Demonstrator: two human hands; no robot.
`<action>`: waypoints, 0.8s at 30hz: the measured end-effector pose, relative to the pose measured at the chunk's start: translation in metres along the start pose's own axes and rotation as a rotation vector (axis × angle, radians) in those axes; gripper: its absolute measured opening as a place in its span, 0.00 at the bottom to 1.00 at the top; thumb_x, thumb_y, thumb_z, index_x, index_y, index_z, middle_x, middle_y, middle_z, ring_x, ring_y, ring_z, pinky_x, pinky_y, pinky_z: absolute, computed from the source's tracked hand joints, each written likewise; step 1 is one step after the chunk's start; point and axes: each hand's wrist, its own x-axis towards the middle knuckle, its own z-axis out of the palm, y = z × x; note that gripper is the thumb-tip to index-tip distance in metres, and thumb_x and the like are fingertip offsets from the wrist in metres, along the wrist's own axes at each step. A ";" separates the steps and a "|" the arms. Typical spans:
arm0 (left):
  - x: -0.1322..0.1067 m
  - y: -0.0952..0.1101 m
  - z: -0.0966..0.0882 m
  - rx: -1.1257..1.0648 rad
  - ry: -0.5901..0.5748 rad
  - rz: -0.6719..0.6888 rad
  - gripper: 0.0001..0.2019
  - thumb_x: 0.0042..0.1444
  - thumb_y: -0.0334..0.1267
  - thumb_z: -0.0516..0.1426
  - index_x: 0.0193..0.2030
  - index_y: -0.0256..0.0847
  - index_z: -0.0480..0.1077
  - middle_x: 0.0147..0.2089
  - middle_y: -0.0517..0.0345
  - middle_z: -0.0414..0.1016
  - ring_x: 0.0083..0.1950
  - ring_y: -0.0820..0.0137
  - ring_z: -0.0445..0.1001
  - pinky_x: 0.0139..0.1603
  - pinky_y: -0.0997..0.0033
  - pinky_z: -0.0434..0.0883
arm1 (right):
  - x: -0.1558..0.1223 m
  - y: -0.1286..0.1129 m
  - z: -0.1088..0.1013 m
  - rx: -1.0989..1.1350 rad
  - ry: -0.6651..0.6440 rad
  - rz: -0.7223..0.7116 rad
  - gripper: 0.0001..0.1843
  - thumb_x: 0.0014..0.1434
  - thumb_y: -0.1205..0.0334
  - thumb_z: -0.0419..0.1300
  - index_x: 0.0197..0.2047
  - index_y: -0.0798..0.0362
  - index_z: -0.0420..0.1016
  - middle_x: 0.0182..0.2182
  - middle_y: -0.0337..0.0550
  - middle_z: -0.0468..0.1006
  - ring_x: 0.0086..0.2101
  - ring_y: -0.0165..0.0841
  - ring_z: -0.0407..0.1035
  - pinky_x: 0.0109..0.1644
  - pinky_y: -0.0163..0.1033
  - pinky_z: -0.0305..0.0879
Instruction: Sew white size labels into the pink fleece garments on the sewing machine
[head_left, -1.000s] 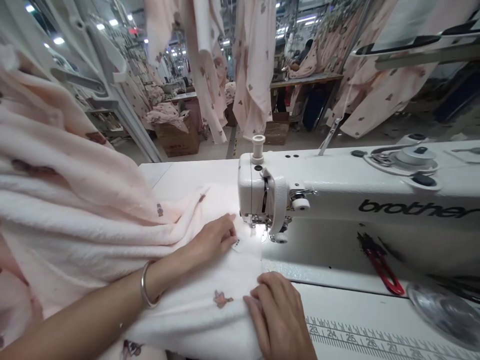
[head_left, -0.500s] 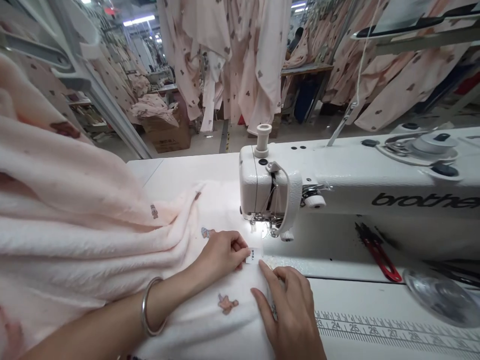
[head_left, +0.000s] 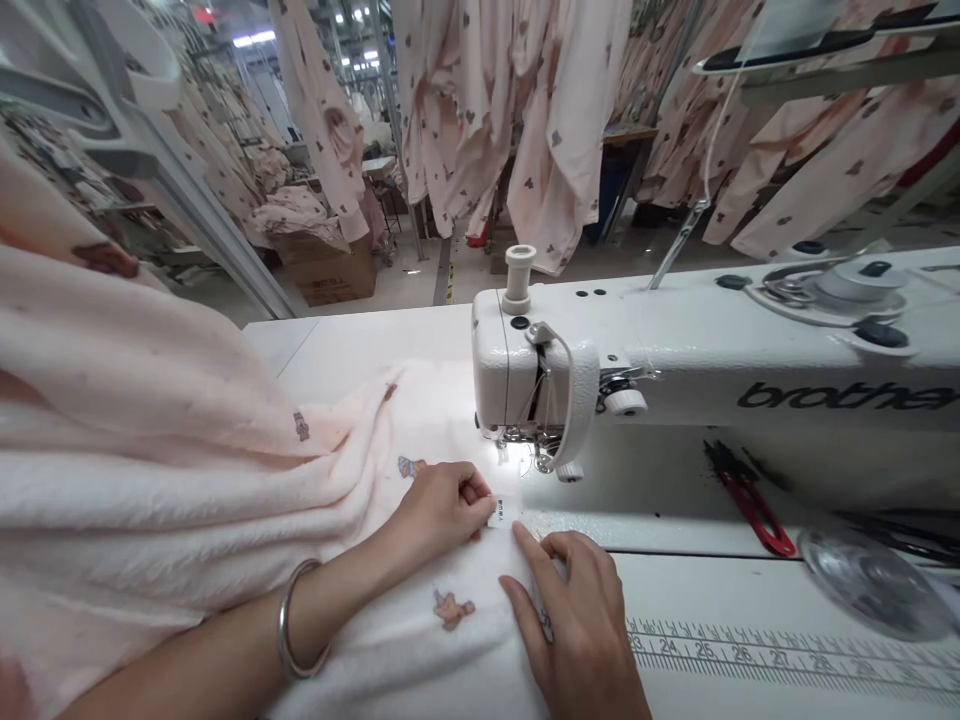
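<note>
Label (head_left: 502, 512) has shifted rightward; left fingers (head_left: 478, 514) pinch its edge; right fingers (head_left: 534, 549), spread, lie just beside.

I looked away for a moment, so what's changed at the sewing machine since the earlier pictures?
The left hand drew back from beside the machine head toward the wearer, with the white label at its fingertips. The right hand stretched its index finger toward the label. The red snips stayed put.
</note>
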 end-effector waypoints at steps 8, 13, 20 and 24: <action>0.002 -0.002 0.002 0.056 0.003 0.021 0.07 0.53 0.39 0.55 0.28 0.38 0.67 0.20 0.61 0.70 0.22 0.72 0.69 0.26 0.75 0.64 | 0.002 -0.001 0.001 -0.021 -0.003 -0.003 0.19 0.63 0.64 0.55 0.55 0.62 0.66 0.40 0.54 0.63 0.44 0.43 0.61 0.45 0.49 0.63; -0.024 0.002 -0.012 0.445 0.148 0.292 0.12 0.57 0.36 0.53 0.47 0.37 0.69 0.42 0.49 0.75 0.39 0.63 0.74 0.41 0.65 0.69 | 0.002 -0.003 -0.001 -0.037 -0.001 -0.005 0.18 0.63 0.65 0.55 0.55 0.63 0.67 0.40 0.54 0.63 0.43 0.42 0.61 0.46 0.49 0.61; -0.051 -0.016 -0.016 0.850 -0.073 0.841 0.21 0.62 0.31 0.49 0.62 0.26 0.58 0.65 0.35 0.56 0.67 0.56 0.55 0.64 0.60 0.62 | 0.002 -0.003 0.000 -0.028 0.025 -0.018 0.18 0.63 0.65 0.55 0.54 0.64 0.67 0.40 0.53 0.63 0.43 0.42 0.61 0.46 0.49 0.61; -0.040 -0.030 -0.012 0.963 -0.105 0.935 0.25 0.62 0.33 0.50 0.63 0.19 0.54 0.65 0.31 0.55 0.68 0.54 0.51 0.65 0.56 0.60 | 0.004 -0.005 0.001 -0.012 0.040 -0.009 0.17 0.64 0.65 0.54 0.54 0.64 0.67 0.40 0.53 0.63 0.43 0.42 0.61 0.45 0.49 0.61</action>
